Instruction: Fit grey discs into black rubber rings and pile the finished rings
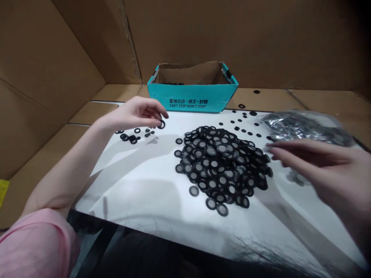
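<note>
A heap of black rings with grey centres lies on the white sheet. My left hand pinches a black ring between thumb and fingers, left of the heap and in front of the turquoise box. My right hand is closed at the heap's right edge, thumb and fingertips together; something small and blurred shows at the tips, too unclear to name. Grey translucent discs lie partly behind that hand. Loose black rings rest below my left wrist.
A clear plastic bag of dark pieces sits at the right. Small black discs are scattered between it and the box. The open box has dark pieces inside. Cardboard walls stand behind and at the left.
</note>
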`<state>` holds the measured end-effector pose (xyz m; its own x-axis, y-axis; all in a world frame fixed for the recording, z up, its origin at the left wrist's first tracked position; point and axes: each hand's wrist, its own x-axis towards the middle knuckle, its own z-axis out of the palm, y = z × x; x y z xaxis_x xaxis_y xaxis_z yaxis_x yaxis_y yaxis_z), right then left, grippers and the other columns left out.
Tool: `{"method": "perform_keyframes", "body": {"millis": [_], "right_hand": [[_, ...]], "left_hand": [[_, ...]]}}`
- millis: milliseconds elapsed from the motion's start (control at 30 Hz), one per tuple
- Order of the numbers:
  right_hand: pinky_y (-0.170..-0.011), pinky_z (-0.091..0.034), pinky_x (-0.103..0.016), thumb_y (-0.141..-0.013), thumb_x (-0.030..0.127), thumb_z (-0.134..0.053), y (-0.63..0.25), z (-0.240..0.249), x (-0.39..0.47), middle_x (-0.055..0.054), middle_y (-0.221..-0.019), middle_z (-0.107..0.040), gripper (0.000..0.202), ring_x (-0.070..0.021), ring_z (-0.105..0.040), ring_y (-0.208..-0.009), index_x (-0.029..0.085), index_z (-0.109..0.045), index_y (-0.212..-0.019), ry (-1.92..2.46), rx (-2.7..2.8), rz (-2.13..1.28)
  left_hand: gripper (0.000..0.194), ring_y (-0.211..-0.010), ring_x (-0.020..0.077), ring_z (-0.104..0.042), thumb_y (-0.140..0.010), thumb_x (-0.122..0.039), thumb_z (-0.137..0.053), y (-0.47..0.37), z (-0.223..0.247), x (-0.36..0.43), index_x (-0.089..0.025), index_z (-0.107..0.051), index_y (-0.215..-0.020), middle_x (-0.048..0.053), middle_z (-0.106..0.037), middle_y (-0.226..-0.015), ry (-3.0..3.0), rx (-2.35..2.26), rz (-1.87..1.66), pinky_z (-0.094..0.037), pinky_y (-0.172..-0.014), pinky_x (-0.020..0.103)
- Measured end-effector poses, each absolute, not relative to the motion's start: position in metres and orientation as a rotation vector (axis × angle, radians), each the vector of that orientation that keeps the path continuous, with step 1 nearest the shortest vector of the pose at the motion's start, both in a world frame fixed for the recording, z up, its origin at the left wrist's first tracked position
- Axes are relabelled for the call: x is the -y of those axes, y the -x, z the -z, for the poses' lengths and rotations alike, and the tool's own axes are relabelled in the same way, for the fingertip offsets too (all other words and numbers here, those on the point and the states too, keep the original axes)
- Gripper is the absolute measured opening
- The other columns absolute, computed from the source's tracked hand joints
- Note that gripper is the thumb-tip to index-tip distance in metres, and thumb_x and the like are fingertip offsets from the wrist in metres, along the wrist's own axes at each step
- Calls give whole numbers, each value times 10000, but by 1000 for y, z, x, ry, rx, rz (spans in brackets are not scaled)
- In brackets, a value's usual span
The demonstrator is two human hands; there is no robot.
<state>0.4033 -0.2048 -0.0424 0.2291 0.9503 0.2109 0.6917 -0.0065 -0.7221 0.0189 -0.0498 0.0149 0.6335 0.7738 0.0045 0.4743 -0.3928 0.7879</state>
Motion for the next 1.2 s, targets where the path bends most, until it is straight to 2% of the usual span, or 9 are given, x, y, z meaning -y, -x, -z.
{"method": "perform_keyframes", "body": {"millis": [67, 233, 433, 600, 833, 1000, 1133, 1200], "right_hand": [[-727, -618, -286, -807, 336, -798, -358, 32, 200, -69, -914, -773, 99, -201, -740, -844, 241, -811, -834, 1580, 1510, -610], [-707, -642, -238, -792, 312, -834, -297, 24, 189, -5, -832, -760, 195, -135, -730, -724, 256, -804, -977, 1254, 1517, -774], [-650, -612, -143, -781, 175, -837, -277, 18, 180, 25, -805, -734, 174, -88, -728, -701, 202, -698, -882, 1053, 1511, -774], [-667, -574, -48, -778, 111, -830, -274, 18, 177, 55, -796, -709, 210, -27, -713, -699, 195, -663, -875, 1013, 1539, -701], [-771, -584, -58, -865, 119, -745, -274, 25, 177, 26, -951, -728, 228, -25, -729, -794, 200, -636, -1048, 970, 1605, -705], [-756, -583, -74, -867, 110, -736, -273, 29, 180, 43, -952, -696, 268, -27, -722, -798, 233, -589, -1054, 942, 1592, -671], [-774, -590, -94, -816, 79, -769, -273, 31, 180, 57, -890, -675, 373, -43, -720, -810, 253, -567, -1076, 924, 1552, -663], [-753, -599, -113, -803, 75, -772, -273, 31, 180, 59, -863, -665, 391, -56, -722, -801, 257, -556, -1074, 914, 1527, -701]], "left_hand": [[266, -833, 155, -754, -782, -282, -781, -32, -14, 63, -169, -729, -1017, 55, -772, -879, -2019, -850, -528, -621, -730, 241], [277, -722, 112, -740, -771, -151, -812, -56, -12, 89, -179, -693, -1019, -2, -744, -776, -1849, -630, -571, -612, -639, 178], [309, -681, 79, -711, -822, -175, -812, -67, -9, 99, -159, -642, -1080, -14, -716, -761, -1790, -485, -570, -579, -593, 137], [326, -696, 77, -703, -849, -170, -791, -71, -6, 101, -161, -623, -1128, -17, -692, -774, -1825, -438, -600, -560, -594, 141], [348, -723, 72, -680, -870, -214, -787, -77, 0, 106, -189, -594, -1158, -25, -670, -813, -1882, -427, -707, -546, -610, 163], [385, -773, 76, -688, -848, -227, -804, -83, 4, 108, -205, -574, -1156, 10, -694, -1003, -1862, -442, -783, -568, -670, 193], [356, -737, 77, -675, -864, -207, -779, -86, 6, 112, -209, -561, -1146, -42, -665, -806, -1849, -474, -840, -552, -670, 196], [374, -765, 81, -687, -857, -189, -778, -87, 5, 114, -210, -554, -1155, -41, -670, -824, -1874, -480, -883, -556, -677, 195]]}}
